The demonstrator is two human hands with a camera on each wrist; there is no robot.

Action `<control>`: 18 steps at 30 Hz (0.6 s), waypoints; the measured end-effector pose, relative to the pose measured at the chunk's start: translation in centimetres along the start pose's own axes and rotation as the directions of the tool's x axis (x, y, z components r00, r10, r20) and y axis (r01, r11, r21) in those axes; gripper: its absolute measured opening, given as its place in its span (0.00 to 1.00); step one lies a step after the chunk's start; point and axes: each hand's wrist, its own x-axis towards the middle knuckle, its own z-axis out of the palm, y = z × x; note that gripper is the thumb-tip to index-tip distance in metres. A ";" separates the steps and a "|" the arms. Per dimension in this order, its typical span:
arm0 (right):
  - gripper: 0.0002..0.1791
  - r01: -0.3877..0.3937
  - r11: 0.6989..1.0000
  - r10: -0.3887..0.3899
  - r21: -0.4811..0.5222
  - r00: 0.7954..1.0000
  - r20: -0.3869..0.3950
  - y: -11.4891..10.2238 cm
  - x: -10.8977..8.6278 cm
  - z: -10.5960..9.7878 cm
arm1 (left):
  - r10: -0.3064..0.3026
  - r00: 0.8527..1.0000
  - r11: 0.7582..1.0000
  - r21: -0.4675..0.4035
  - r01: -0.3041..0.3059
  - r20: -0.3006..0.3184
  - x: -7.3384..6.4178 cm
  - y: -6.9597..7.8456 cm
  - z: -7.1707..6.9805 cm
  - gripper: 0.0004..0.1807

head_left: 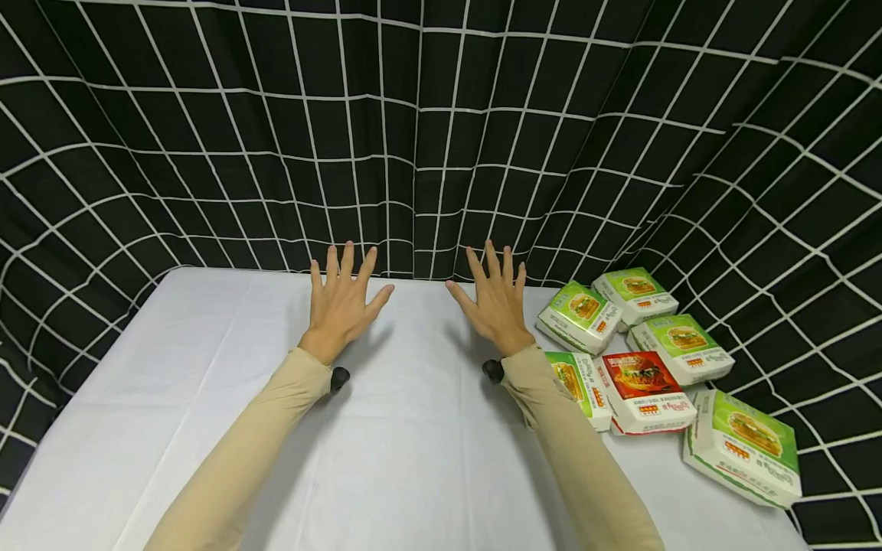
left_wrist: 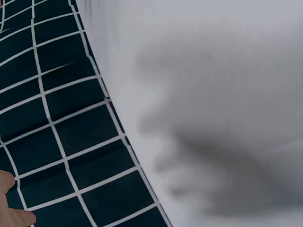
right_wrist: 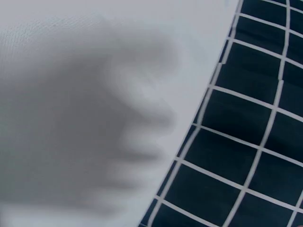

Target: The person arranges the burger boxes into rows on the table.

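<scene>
My left hand [head_left: 339, 304] is held over the white-covered table [head_left: 406, 474], palm down, with its fingers straight and spread. Opposite it, my right hand [head_left: 498, 306] has the same spread pose, and nothing is in either one. Both wrist views show blurred hand shadows on the cloth, so the hands appear raised off it. Only some fingertips [left_wrist: 8, 201] of the left hand enter its wrist view. Nearest the right hand is a green-and-white burger box [head_left: 581, 315]. Another green box [head_left: 582, 389] is partly hidden by the right sleeve.
A red-topped burger box [head_left: 644, 386] stands among several green ones on the right side, including a back box [head_left: 635, 297], a middle box [head_left: 682, 348] and a front-right box [head_left: 746, 445]. Black curtain [head_left: 386, 115] with white grid lines surrounds the table's far and side edges.
</scene>
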 end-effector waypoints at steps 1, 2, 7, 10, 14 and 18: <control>0.44 0.005 1.000 -0.005 0.006 1.000 -0.004 -0.1 -0.1 -0.2 | 0.002 1.000 1.000 0.006 -0.002 -0.004 -0.1 0.1 -0.1 0.42; 0.44 0.008 1.000 -0.008 0.006 1.000 -0.006 -0.1 -0.2 -0.3 | 0.005 1.000 1.000 0.012 -0.005 -0.007 -0.2 0.2 -0.2 0.42; 0.43 0.014 1.000 -0.013 0.013 1.000 -0.017 -0.5 -0.8 -1.0 | 0.014 1.000 1.000 0.010 -0.014 -0.006 -0.6 0.9 -0.5 0.41; 0.43 0.007 1.000 -0.007 0.013 1.000 -0.010 -0.7 -1.2 -1.3 | 0.018 1.000 1.000 -0.003 -0.018 0.002 -0.9 1.3 -0.6 0.41; 0.43 0.003 1.000 -0.003 0.020 1.000 0.003 -0.9 -1.9 -1.8 | 0.022 1.000 1.000 -0.004 -0.022 0.000 -1.2 1.8 -0.7 0.41; 0.42 0.005 1.000 -0.005 0.018 1.000 -0.008 -0.9 -2.5 -2.2 | 0.025 1.000 0.999 -0.020 -0.026 -0.015 -1.5 2.3 -0.9 0.41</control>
